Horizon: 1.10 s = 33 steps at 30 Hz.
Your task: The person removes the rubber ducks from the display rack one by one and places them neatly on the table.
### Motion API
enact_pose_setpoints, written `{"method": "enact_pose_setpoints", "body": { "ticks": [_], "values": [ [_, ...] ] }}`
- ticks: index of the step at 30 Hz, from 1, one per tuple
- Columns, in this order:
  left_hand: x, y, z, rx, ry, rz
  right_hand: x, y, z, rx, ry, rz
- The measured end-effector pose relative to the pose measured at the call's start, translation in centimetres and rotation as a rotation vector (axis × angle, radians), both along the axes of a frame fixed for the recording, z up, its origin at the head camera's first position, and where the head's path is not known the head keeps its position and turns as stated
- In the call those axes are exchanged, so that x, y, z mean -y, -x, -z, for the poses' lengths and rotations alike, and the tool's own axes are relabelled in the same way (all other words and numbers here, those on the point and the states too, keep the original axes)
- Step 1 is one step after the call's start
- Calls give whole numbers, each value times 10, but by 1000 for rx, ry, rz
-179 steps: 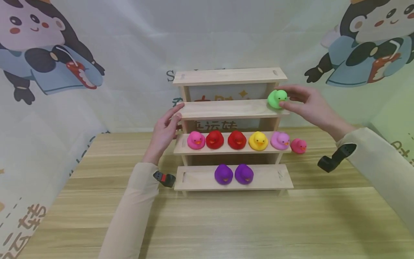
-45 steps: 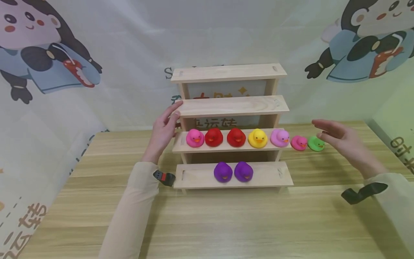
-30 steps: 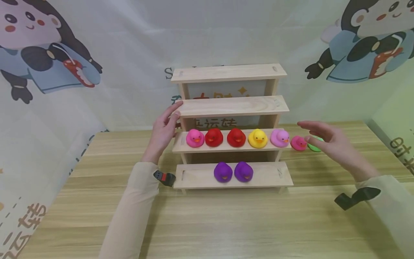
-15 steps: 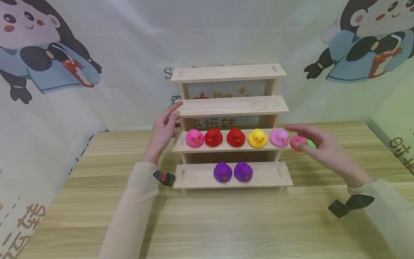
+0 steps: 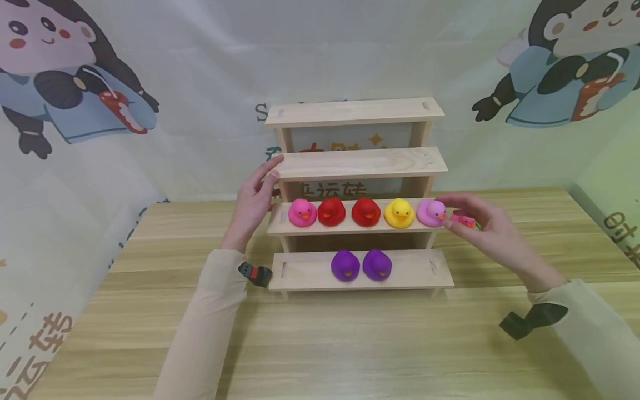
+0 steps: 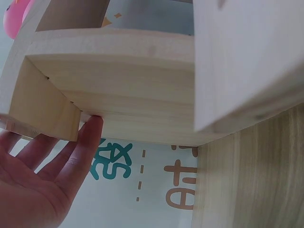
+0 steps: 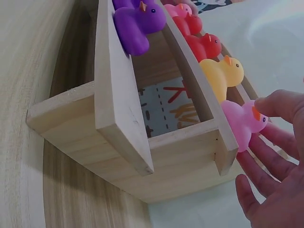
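A four-tier wooden display shelf (image 5: 360, 163) stands on the table. My left hand (image 5: 253, 199) grips the left end of its second board from the top; in the left wrist view the fingers (image 6: 85, 152) reach behind the side piece. At the right end of the third board sits a light pink rubber duck (image 5: 430, 212). My right hand (image 5: 490, 228) pinches it, the thumb at its beak in the right wrist view and the other fingers (image 7: 270, 159) behind it. Left of it on that board are a yellow duck (image 5: 399, 213), two red ducks (image 5: 366, 211) and a bright pink duck (image 5: 302, 212).
Two purple ducks (image 5: 377, 265) sit mid-board on the lowest tier. Beyond the right hand, a deep pink duck (image 5: 464, 220) lies on the wooden table (image 5: 360, 344), partly covered; a green duck there is almost wholly hidden. A printed cloth (image 5: 210, 72) hangs behind.
Earlier my right hand held the green duck at the second board; it then stood on the table beside the deep pink duck. The hand has since moved left to the light pink duck. Left hand unchanged.
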<state>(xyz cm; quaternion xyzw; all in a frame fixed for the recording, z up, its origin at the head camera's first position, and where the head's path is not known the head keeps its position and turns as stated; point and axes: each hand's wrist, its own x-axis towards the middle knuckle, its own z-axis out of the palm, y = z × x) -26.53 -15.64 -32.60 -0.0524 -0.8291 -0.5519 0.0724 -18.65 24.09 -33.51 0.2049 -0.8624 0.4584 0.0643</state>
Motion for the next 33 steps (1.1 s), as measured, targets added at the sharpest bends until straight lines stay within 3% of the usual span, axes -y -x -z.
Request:
{"method": "enact_pose_setpoints", "body": {
  "ticks": [9,33],
  "values": [
    [0,0,0,7,-7,3,9,2,-1,20,11,102],
    [-1,1,0,9,2,9,-3,2,4,-32,108,138]
  ]
}}
